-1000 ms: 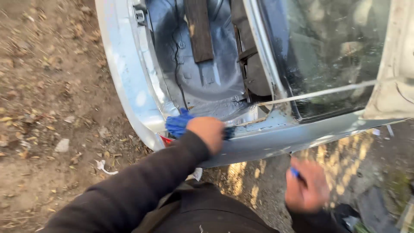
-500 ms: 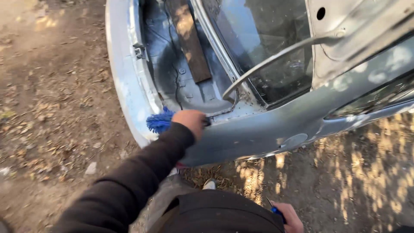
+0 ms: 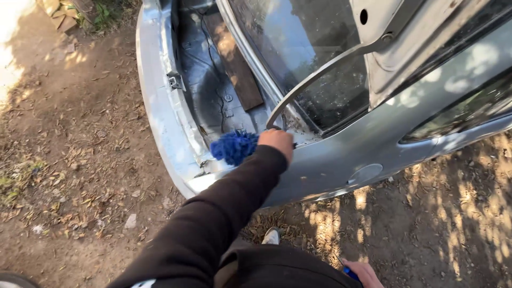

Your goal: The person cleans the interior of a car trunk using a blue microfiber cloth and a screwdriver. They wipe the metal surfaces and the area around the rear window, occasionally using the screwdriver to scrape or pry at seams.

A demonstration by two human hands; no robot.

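i am gripping a blue shaggy mitt [image 3: 233,148] in my closed left hand [image 3: 276,143], pressing it on the silver car body [image 3: 341,160] at frame centre. it is soft, light, pliable; best bunched from behind. my right hand [image 3: 364,272], bottom edge, is curling around a small blue object [image 3: 350,273].

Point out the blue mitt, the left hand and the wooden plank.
blue mitt [image 3: 233,148], head view, on its fluffy middle.
left hand [image 3: 277,142], head view, on the back of the hand.
wooden plank [image 3: 234,64], head view, on its sunlit middle inside the open trunk.
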